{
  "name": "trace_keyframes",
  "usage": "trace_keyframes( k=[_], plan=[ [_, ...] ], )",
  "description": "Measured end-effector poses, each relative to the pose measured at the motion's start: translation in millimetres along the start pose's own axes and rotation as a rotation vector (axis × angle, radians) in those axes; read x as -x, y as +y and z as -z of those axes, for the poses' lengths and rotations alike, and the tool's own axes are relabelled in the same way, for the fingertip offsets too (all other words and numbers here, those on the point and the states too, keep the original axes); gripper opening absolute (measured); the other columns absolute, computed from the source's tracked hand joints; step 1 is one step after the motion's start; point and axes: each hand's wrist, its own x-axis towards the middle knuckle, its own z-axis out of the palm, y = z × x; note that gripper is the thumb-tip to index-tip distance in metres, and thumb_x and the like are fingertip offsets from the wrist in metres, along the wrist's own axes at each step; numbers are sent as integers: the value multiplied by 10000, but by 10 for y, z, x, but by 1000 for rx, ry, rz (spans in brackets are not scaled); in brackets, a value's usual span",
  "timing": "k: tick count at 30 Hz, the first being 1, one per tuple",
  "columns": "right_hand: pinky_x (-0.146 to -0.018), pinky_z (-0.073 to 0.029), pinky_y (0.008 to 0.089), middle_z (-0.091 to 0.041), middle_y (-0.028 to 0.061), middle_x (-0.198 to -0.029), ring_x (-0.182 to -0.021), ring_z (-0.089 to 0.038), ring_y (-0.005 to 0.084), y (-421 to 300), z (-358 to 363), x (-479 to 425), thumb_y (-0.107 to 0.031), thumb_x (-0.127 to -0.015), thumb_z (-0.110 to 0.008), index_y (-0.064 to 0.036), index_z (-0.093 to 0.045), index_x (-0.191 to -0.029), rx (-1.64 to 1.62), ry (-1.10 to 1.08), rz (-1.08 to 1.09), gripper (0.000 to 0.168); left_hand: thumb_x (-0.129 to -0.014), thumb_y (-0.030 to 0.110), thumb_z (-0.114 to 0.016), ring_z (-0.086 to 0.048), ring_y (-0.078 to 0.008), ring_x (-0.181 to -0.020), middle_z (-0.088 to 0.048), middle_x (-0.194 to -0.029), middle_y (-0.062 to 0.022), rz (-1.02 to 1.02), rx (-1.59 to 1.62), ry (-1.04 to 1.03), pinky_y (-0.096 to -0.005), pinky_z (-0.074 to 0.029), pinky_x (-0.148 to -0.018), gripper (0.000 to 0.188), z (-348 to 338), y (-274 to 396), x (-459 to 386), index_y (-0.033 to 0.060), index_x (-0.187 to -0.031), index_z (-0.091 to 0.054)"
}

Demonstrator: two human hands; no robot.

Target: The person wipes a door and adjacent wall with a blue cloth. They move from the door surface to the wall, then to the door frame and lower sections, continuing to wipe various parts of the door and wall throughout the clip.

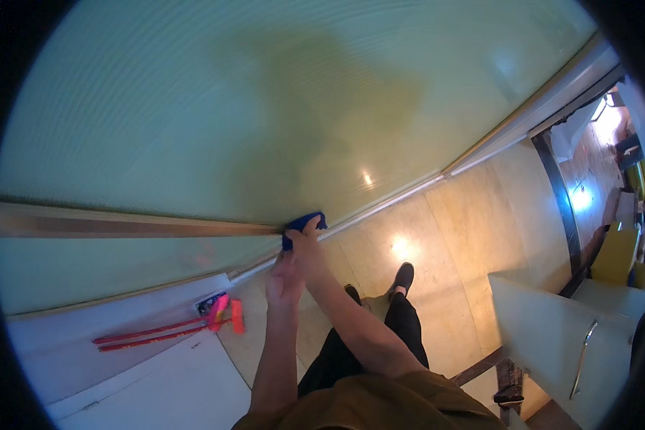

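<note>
A dark blue cloth (302, 221) is bunched at the end of a long wooden-looking frame strip (140, 223), against a frosted glass panel (193, 123). My right hand (307, 251) holds the cloth, its fingers pressed over it. Just below and left of it is my left hand (285, 279), close to the cloth's lower edge. Its fingertips are partly hidden, so whether it also grips the cloth cannot be made out. A narrower pane (113, 269) lies beneath the strip.
Two long red-handled tools with pink and orange heads (223, 314) lean at lower left, beside a white panel (166, 384). My shoes stand on pale floor tiles (462, 236). At right is a glass door (556, 344) with a metal handle (584, 359). Beyond it is a yellow object (615, 255).
</note>
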Motion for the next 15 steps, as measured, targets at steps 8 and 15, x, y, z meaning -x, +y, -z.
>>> trace_keyframes(
  k=[8, 15],
  plan=[
    [-1084, -228, 344, -151, 274, -1488, -1359, -244, 348, 223, 42, -319, -35, -809, -497, -51, 171, -1442, 343, 327, 441, 920, -850, -7, -529, -478, -239, -1181, -507, -1242, -123, 28, -46, 18, -388, -354, -1032, 510, 167, -13, -268, 11, -1329, -356],
    [-983, -390, 341, -314, 239, -1376, -1225, -398, 317, 810, 1293, -1859, 64, -762, -477, -79, 228, -1425, 196, 350, 385, 978, -860, 68, -558, -500, -302, -1187, -574, -1230, -111, 123, -235, 165, -485, -352, -1038, 302, -71, -504, -769, 67, -1163, -554]
  ],
)
